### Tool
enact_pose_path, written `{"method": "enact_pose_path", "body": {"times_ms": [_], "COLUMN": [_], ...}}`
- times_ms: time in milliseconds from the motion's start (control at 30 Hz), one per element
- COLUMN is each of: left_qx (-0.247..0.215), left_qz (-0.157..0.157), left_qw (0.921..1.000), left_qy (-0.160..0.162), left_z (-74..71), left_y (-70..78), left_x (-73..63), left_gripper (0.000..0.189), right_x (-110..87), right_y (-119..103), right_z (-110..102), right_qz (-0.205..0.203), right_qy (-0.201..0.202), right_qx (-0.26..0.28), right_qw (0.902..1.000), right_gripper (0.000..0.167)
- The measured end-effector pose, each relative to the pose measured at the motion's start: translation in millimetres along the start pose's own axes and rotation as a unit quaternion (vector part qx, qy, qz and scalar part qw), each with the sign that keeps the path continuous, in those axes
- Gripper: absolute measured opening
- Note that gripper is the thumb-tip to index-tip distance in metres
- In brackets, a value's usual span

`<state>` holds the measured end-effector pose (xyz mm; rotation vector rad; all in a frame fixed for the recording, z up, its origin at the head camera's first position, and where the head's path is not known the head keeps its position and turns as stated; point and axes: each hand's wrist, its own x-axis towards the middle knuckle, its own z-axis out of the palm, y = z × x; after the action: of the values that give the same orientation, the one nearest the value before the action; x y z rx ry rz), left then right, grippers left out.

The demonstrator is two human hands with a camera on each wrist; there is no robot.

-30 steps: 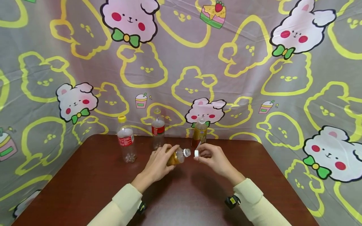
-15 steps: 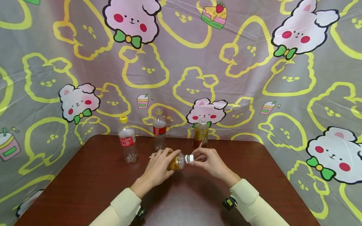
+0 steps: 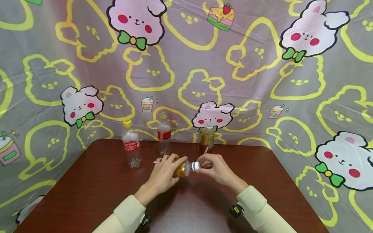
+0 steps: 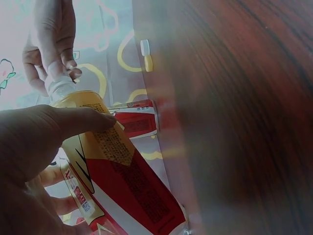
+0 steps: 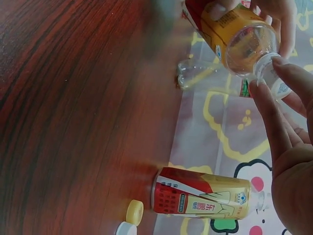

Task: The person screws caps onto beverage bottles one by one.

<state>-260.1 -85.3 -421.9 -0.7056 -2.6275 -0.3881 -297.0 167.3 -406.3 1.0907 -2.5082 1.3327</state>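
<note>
Curled round a plastic bottle (image 4: 129,171) with a yellow and red label, my left hand (image 3: 164,171) holds it on its side above the table, mouth to the right. A white cap (image 3: 196,166) sits at the bottle's mouth. Thumb and fingers of my right hand (image 3: 218,168) pinch that cap, as the right wrist view shows close up. The clear neck of the held bottle (image 5: 252,49) shows beneath the cap. How far the cap is threaded cannot be told.
Behind the hands stand a clear bottle (image 3: 132,152) with yellow cap, an uncapped clear bottle (image 3: 164,136) and an uncapped yellow-and-red-labelled bottle (image 3: 207,137). A loose yellow cap (image 5: 135,212) and white cap (image 5: 127,228) lie on the brown table (image 3: 73,194). A patterned cloth (image 3: 247,97) surrounds it.
The white cap, held apart from the bottle's mouth a second ago, has come onto it. The held bottle has tipped closer to level. Over the last half second the hands barely moved.
</note>
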Motion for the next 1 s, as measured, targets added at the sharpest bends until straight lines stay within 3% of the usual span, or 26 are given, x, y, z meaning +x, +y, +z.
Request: {"method": "enact_pose_path", "body": {"times_ms": [200,300,533,633,767,900,1000], "left_qx": [-0.006,-0.004,0.000,-0.002,-0.006,-0.008,-0.010], "left_qz": [0.001,0.009,0.016,0.014,0.006,-0.004,-0.005], "left_qw": [1.0000,0.9998,0.9995,0.9997,0.9999,1.0000,0.9999], "left_qy": [0.005,0.017,0.027,0.020,0.009,0.000,-0.004], "left_z": [-0.8,-1.2,-0.8,-0.5,-0.7,-1.2,-1.5], "left_y": [2.8,4.9,8.4,8.4,7.0,4.5,3.2], "left_x": [-0.4,0.0,0.7,0.0,-1.4,-2.2,-1.8], "left_gripper": [0.083,0.083,0.083,0.082,0.082,0.083,0.083], "right_x": [-0.7,-0.7,-2.4,-3.8,-5.7,-6.4,-5.9], "right_y": [-1.4,-1.9,-2.6,-2.4,-0.6,1.5,1.6], "right_z": [-0.9,-0.1,5.1,4.6,-0.3,-4.6,-5.4], "right_qz": [0.007,0.009,0.030,0.039,0.018,-0.004,-0.013], "right_qy": [-0.019,-0.021,-0.007,-0.013,-0.025,-0.040,-0.045], "right_qx": [0.001,-0.031,-0.140,-0.128,-0.083,-0.051,-0.041], "right_qw": [0.9998,0.9993,0.9896,0.9909,0.9960,0.9979,0.9981], "right_gripper": [0.015,0.016,0.048,0.044,0.021,0.038,0.035]}}
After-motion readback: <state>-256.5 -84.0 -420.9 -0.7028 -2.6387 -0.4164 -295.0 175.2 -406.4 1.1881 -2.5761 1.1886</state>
